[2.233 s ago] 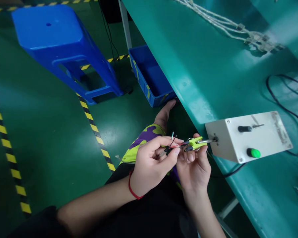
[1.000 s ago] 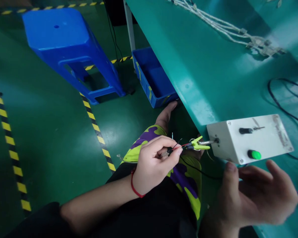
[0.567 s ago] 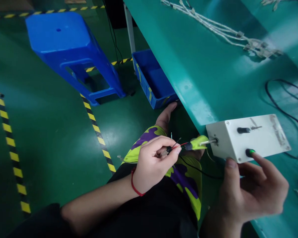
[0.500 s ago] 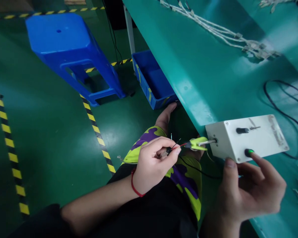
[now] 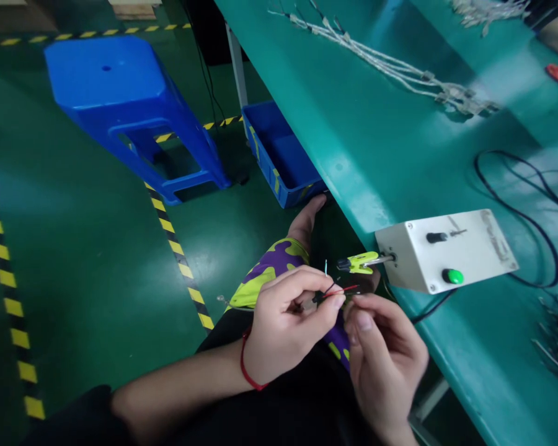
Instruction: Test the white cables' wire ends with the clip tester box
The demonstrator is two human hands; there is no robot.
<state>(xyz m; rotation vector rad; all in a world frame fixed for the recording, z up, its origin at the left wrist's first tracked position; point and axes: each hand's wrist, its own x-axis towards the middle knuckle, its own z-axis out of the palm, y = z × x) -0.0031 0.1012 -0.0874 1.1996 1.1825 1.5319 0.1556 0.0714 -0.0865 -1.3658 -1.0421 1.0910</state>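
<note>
Left hand, red cord round the wrist, has fingers curled shut, thumb and forefinger pinching a small dark part with thin red and black wire leads. The part sits over the lap, just below the edge of the teal-green work surface. One lead stands up w/ a pale blue-green tip.

Right hand is close alongside, fingers bent inward, fingertips meeting the end of the red lead; grip looks like a light pinch, but can't tell how firmly it holds.

Just above the leads: small yellow-green plastic clip on a metal rod sticking out of the side of a white rectangular metal box, which rests at the surface edge. Clip is near the wires but apart from them. Box top carries a round green push button and a black knob.

Further off: black cable looped behind the box, bundle of pale wires w/ connectors across the surface, blue plastic stool and blue plastic bin on the green floor.
</note>
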